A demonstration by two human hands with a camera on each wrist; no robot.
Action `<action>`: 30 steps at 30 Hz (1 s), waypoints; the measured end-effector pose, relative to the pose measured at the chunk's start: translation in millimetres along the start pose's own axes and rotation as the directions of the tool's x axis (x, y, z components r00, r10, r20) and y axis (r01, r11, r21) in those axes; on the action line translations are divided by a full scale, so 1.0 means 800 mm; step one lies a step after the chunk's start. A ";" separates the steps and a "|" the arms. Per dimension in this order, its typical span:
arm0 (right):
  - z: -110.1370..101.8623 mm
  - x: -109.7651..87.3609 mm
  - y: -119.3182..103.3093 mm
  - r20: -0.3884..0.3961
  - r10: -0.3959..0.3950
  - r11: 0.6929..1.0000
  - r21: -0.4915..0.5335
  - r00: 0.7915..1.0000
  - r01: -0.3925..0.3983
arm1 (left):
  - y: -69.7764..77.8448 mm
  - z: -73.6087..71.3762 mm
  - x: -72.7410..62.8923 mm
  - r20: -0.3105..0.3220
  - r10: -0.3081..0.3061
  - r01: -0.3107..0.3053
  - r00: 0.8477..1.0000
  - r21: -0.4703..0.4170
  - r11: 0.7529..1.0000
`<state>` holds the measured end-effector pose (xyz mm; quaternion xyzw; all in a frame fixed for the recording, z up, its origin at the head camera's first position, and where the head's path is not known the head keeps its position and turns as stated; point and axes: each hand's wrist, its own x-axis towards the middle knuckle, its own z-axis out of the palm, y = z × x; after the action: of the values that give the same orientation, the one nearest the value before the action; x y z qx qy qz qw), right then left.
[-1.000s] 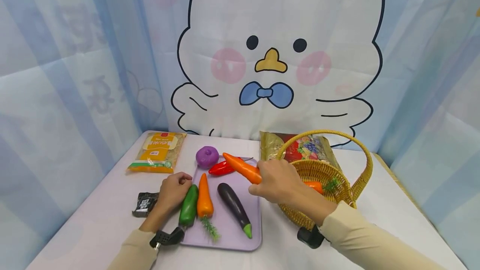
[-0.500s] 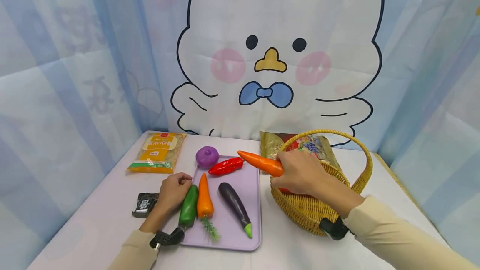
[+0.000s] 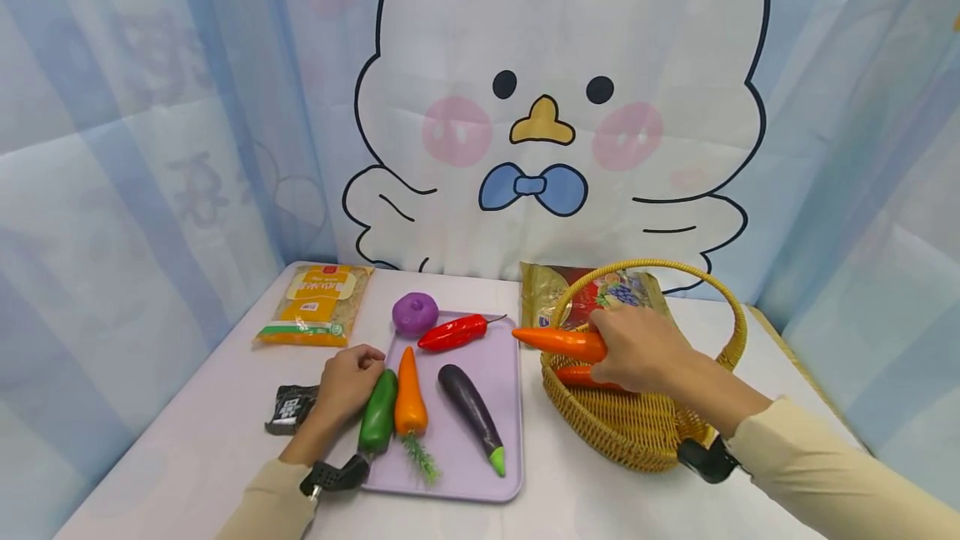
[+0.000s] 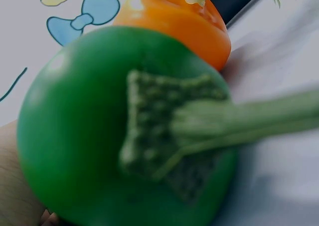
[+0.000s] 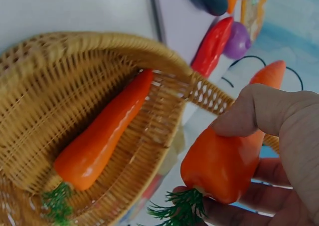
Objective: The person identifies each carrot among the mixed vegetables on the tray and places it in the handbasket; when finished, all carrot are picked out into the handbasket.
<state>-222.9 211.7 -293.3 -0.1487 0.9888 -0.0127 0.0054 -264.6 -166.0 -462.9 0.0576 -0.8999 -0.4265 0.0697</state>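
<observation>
My right hand (image 3: pixel 641 348) grips an orange carrot (image 3: pixel 558 344) over the wicker basket (image 3: pixel 600 432), its tip pointing left past the rim. Inside the basket lies another carrot (image 5: pixel 102 136), leafy end toward the near side in the right wrist view. My left hand (image 3: pixel 351 377) rests at the left edge of the lilac tray (image 3: pixel 480 486), fingers loosely bent and holding nothing. Beside it a green pepper (image 3: pixel 377 412) lies along that edge, its stem (image 4: pixel 239 121) filling the left wrist view. The tray also bears a carrot (image 3: pixel 409 398), an eggplant (image 3: pixel 471 415) and a red chili (image 3: pixel 453 332).
A purple onion-like vegetable (image 3: pixel 415 314) sits at the tray's far left corner. A yellow bag of grain (image 3: pixel 315 305) lies at the back left, a small black packet (image 3: pixel 291 409) left of my left hand. Behind the basket lies a gold-and-red bag (image 3: pixel 543 294); the basket's handle (image 3: pixel 678 271) arches up.
My right hand has carried the carrot rightward from above the tray to over the basket. The left hand and the vegetables on the tray stay where they were.
</observation>
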 end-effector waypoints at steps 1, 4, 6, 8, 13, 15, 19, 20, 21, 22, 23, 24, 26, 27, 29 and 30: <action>0.000 0.000 0.003 0.007 0.001 1.000 -0.002 1.000 -0.001 | 0.000 0.000 0.000 0.000 0.000 0.000 1.000 0.000 1.000; 0.002 -0.002 0.014 0.032 0.016 1.000 -0.001 0.999 -0.016 | -0.001 0.001 0.000 -0.003 0.003 -0.003 1.000 0.000 1.000; 0.003 -0.003 0.023 0.051 0.025 1.000 -0.002 0.998 -0.025 | -0.001 0.001 0.000 -0.005 0.008 -0.008 1.000 0.002 1.000; 0.005 -0.004 0.031 0.065 0.032 0.999 -0.005 0.997 -0.032 | -0.001 0.001 0.000 -0.006 0.011 -0.011 1.000 0.002 1.000; 0.011 -0.008 0.052 0.095 0.036 0.999 0.007 0.995 -0.036 | -0.002 0.002 0.001 0.001 0.001 -0.001 1.000 0.003 1.000; 0.015 -0.009 0.058 0.108 0.038 0.999 0.016 0.993 -0.040 | -0.003 0.002 0.002 0.003 -0.002 0.002 1.000 0.004 1.000; 0.025 -0.009 0.066 0.139 0.038 0.999 0.015 0.990 -0.041 | -0.003 0.002 0.002 -0.004 0.010 -0.010 1.000 0.000 1.000; 0.028 -0.008 0.067 0.146 0.037 0.999 0.011 0.989 -0.039 | -0.004 0.002 0.002 -0.006 0.013 -0.013 1.000 -0.002 1.000; 0.031 -0.008 0.068 0.153 0.036 0.999 0.006 0.988 -0.037 | -0.004 0.002 0.002 -0.008 0.017 -0.017 1.000 -0.003 1.000; 0.035 -0.007 0.068 0.162 0.036 0.999 0.003 0.986 -0.037 | -0.004 0.002 0.002 -0.009 0.019 -0.019 1.000 -0.006 1.000; 0.038 -0.007 0.069 0.169 0.036 0.999 0.002 0.985 -0.036 | -0.005 0.002 0.002 -0.008 0.019 -0.019 1.000 -0.006 1.000; 0.042 -0.006 0.069 0.176 0.035 0.999 0.000 0.984 -0.035 | -0.005 0.002 0.002 -0.009 0.020 -0.020 1.000 -0.008 1.000; 0.049 -0.004 0.070 0.186 0.034 0.999 -0.005 0.982 -0.034 | -0.006 0.002 0.002 -0.008 0.019 -0.019 1.000 -0.012 1.000; 0.052 -0.003 0.070 0.189 0.034 0.999 -0.004 0.981 -0.033 | -0.006 0.002 0.002 -0.008 0.021 -0.021 1.000 -0.014 1.000; 0.058 -0.002 0.070 0.192 0.030 1.000 -0.002 0.981 -0.030 | -0.005 0.002 0.002 -0.008 0.021 -0.021 1.000 -0.016 1.000; 0.060 -0.001 0.070 0.191 0.029 1.000 -0.002 0.981 -0.029 | -0.005 0.002 0.002 -0.008 0.022 -0.022 1.000 -0.016 1.000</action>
<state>-237.7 264.2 -342.8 -0.1350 0.9857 0.0014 0.1005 -265.9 -167.6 -466.4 0.0486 -0.8968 -0.4328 0.0782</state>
